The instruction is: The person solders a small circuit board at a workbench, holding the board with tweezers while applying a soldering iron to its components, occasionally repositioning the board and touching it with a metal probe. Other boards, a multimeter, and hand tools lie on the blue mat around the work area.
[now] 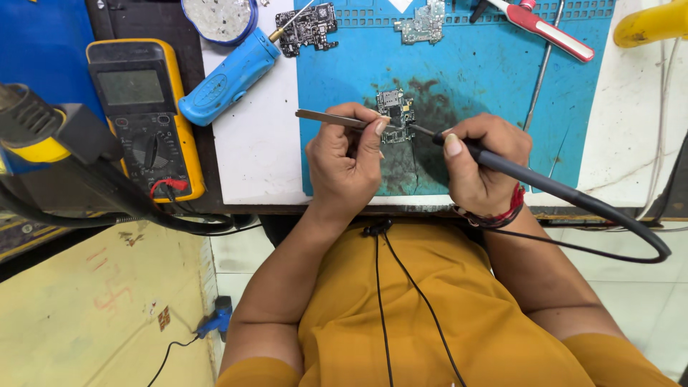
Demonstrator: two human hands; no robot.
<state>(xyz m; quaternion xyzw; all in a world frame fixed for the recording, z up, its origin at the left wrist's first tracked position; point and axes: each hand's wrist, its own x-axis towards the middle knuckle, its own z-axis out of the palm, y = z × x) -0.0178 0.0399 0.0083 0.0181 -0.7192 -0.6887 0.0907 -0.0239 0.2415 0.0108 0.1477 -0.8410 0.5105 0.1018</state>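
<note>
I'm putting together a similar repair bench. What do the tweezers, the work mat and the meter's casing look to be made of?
The tweezers in the left hand look like bare metal: thin, grey, dull sheen. The blue mat seems to be soft silicone or rubber: matte, moulded pockets at its top edge, a scorched dark patch. The meter looks like dark plastic in a yellow rubbery sleeve.

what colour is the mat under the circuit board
Blue, with a dark scorched patch around the circuit board; the mat shows in the head view.
</note>
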